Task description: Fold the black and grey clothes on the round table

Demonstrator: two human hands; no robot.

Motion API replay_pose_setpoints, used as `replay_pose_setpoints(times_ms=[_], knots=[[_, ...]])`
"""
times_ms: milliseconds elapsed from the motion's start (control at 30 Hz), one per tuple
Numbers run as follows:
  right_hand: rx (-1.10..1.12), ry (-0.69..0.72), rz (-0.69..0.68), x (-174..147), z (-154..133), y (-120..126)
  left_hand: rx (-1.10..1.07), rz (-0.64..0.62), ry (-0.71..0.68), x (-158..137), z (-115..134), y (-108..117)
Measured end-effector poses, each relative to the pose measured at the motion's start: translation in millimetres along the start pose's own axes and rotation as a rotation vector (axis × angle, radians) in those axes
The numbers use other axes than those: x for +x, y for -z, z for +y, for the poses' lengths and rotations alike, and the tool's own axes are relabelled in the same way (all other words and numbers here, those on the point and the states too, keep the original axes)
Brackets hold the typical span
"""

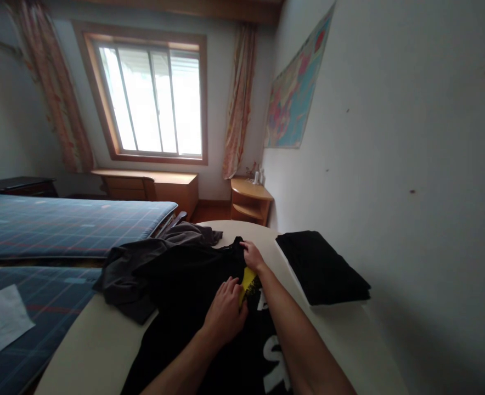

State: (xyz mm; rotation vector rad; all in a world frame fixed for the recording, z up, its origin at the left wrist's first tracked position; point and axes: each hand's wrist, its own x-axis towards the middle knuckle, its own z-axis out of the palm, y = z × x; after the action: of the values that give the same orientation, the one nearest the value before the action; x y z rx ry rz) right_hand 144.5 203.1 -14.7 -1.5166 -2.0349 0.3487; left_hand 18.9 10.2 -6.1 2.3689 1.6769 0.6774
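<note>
A black T-shirt [185, 285] with a yellow patch and white lettering is spread over the round pale table [98, 343]. My right hand [252, 256] is closed on the shirt near its collar, at the far end. Nearer to me, my left hand [226, 308] lies on the black cloth beside the yellow print, palm down with its fingers extended. Part of the print is hidden beneath my hands and right forearm. A crumpled dark grey garment [127, 274] lies partly under the shirt on the left.
Folded black clothing [322, 269] is stacked on something white at the table's right side, close to the wall. Beds with blue checked mattresses [61, 222] stand to the left, a paper sheet [4, 318] on the nearer one. Beyond are a wooden desk [172, 178] and a corner shelf [251, 189].
</note>
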Motion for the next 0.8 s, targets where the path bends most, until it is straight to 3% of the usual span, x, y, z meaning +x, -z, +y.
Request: replay_pose_setpoints(times_ms=[200,533,667,800], knots=[[0.05,-0.002,0.066,-3.0,11.5,10.4,0.033,-0.074,0.008,1.9,9.6,-3.3],[-0.032,-0.189,0.17,-12.6,46.8,40.4,-0.049,-0.194,-0.146,28.9,29.1,-8.0],[-0.093,-0.247,0.152,-18.5,49.6,42.9,-0.027,-0.203,-0.162,17.4,31.5,-1.0],[-0.147,-0.186,0.101,-30.8,45.3,40.9,-0.052,-0.225,-0.277,-11.1,34.7,14.5]])
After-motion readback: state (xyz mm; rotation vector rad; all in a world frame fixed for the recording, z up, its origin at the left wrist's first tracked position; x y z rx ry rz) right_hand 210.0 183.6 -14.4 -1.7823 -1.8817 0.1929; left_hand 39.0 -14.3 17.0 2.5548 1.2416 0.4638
